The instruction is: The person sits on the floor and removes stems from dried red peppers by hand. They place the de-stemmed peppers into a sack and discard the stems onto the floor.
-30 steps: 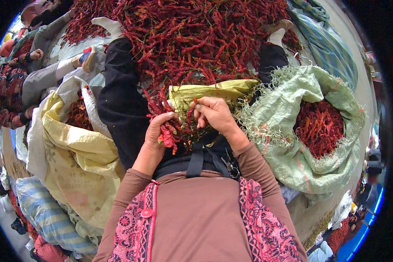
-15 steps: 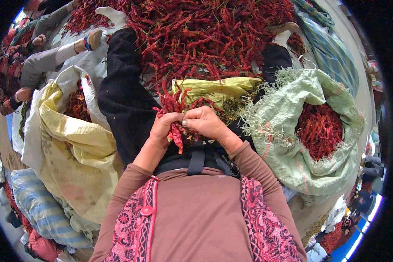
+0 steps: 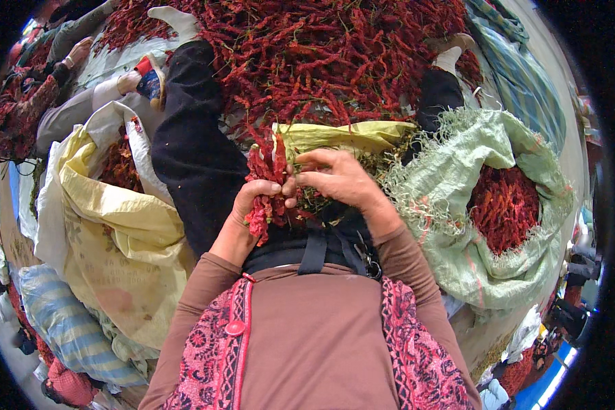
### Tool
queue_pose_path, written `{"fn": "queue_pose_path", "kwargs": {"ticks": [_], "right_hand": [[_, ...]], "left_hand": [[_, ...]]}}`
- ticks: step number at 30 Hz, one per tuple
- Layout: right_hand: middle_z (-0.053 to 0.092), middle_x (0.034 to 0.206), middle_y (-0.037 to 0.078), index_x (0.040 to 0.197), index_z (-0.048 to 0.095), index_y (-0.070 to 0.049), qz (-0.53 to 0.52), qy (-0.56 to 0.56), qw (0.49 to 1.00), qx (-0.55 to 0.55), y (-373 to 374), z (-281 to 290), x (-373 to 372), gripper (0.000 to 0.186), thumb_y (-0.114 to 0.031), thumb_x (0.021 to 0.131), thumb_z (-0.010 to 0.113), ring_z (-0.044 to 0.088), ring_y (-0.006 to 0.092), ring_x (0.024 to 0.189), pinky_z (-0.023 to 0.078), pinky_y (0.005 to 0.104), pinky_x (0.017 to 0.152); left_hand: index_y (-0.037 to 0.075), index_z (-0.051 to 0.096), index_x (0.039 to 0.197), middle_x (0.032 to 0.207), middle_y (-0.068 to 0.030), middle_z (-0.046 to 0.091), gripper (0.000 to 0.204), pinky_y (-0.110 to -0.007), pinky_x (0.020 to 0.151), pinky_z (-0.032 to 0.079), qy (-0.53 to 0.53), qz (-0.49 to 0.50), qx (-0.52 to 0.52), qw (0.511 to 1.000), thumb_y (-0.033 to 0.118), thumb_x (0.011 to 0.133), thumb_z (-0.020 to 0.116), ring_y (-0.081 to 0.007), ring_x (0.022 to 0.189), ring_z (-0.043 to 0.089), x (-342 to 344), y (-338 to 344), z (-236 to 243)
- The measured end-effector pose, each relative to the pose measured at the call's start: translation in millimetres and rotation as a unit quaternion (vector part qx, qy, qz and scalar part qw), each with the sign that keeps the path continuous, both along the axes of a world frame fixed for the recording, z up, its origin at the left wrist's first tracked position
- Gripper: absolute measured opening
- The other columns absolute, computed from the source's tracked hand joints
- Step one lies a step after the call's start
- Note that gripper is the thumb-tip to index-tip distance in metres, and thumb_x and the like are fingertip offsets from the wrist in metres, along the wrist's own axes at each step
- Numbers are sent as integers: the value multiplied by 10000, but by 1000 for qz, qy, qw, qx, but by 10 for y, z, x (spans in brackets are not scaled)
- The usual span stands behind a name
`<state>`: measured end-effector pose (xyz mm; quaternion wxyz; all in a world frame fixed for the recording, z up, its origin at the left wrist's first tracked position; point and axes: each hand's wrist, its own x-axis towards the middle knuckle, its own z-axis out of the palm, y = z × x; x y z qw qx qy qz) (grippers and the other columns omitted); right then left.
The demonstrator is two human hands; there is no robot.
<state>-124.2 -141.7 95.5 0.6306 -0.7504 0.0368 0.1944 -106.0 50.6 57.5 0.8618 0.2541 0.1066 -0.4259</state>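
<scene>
My left hand [image 3: 242,208] is closed around a bunch of dried red chili peppers [image 3: 268,164], which stick out above and below the fist over my lap. Just right of the bunch, my right hand [image 3: 345,181] has its fingers bent and apart, with nothing visible between them. Its fingertips are close to the left fingers. Beneath the hands lies a yellow woven sack [image 3: 342,137], its mouth holding greenish-brown stems and bits [image 3: 372,166]. A large heap of red chilies [image 3: 335,61] spreads between my outstretched legs.
On my right stands a frayed pale green sack [image 3: 451,256] of chilies. A cream-yellow sack [image 3: 130,253] with dark red bits stands on my left, beside a blue-striped bundle [image 3: 75,328]. Another person's leg [image 3: 82,113] reaches in from the upper left.
My right hand has drawn back to the right from the bunch, and its fingers have spread. The bunch in my left hand has turned more upright. The other person's foot and arm have shifted.
</scene>
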Motion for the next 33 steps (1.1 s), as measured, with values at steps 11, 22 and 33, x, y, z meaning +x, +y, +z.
{"fn": "queue_pose_path", "kwargs": {"ticks": [11, 22, 33], "right_hand": [[639, 725, -4, 970, 680, -38, -33, 58, 992, 106, 179, -182, 212, 207, -156, 800, 693, 538, 57, 562, 434, 229, 488], [601, 694, 13, 1021, 622, 14, -113, 81, 983, 120, 99, -214, 166, 198, -84, 854, 583, 546, 77, 528, 445, 219, 452], [581, 763, 29, 1106, 567, 40, -244, -99, 964, -47, -25, -101, 111, 237, -12, 878, 529, 520, 61, 507, 441, 200, 451]], "left_hand": [[-25, 539, 1138, 961, -148, 631, 543, -419, 700, 570, 36, -75, 58, 995, 157, 627, 562, -280, 799, 644, 34, 4, 211], [2, 563, 1123, 927, -111, 658, 419, -342, 782, 534, 19, -22, 99, 995, 74, 710, 565, -232, 824, 650, 108, -60, -127], [9, 590, 1074, 938, -103, 653, 396, -341, 815, 523, 62, 68, 143, 985, 17, 680, 548, -228, 850, 641, 149, -13, -261]]}}
